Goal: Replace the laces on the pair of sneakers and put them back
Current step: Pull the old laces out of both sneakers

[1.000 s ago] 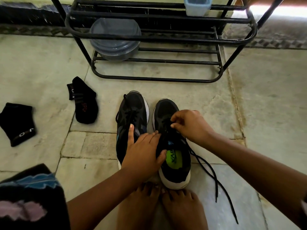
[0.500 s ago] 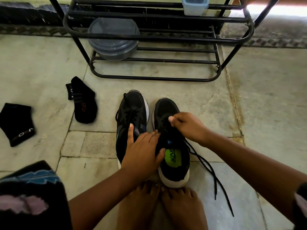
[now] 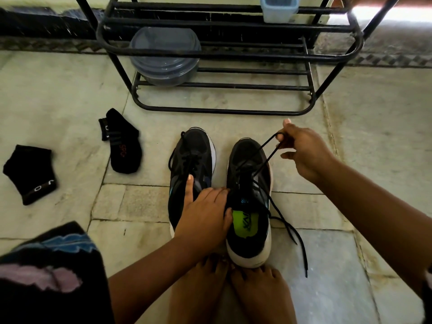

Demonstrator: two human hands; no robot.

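The floor [image 3: 385, 141], pale stone slabs, is carrying everything here, and our landmark is the right shoe [image 3: 249, 202]. Beyond it the black rack [image 3: 222, 54] is standing on the floor, holding a grey bowl [image 3: 166, 57] on its low rail beyond and left of the shoe and a pale blue tub [image 3: 279, 8] higher up, straight beyond it. Now the shoe itself: black with a white sole, toe pointing at the rack, green insole showing, heel sitting against two bare feet [image 3: 233, 293]. The left shoe [image 3: 191, 169] is lying just beside it on the left, laced up. The left hand [image 3: 203, 218] is resting across the gap, thumb hooked inside the right shoe's collar in a hold on it, forefinger stretched out along the left shoe. The right hand [image 3: 304, 150] is hovering to the right of the toe, its grip pinching a loop of the lace [image 3: 266, 153] and drawing it taut up from the eyelets. The loose ends are trailing over the floor to the shoe's right. Two black socks are lying well off to the left: sock one [image 3: 124, 146] nearer, sock two [image 3: 30, 174] farther out.
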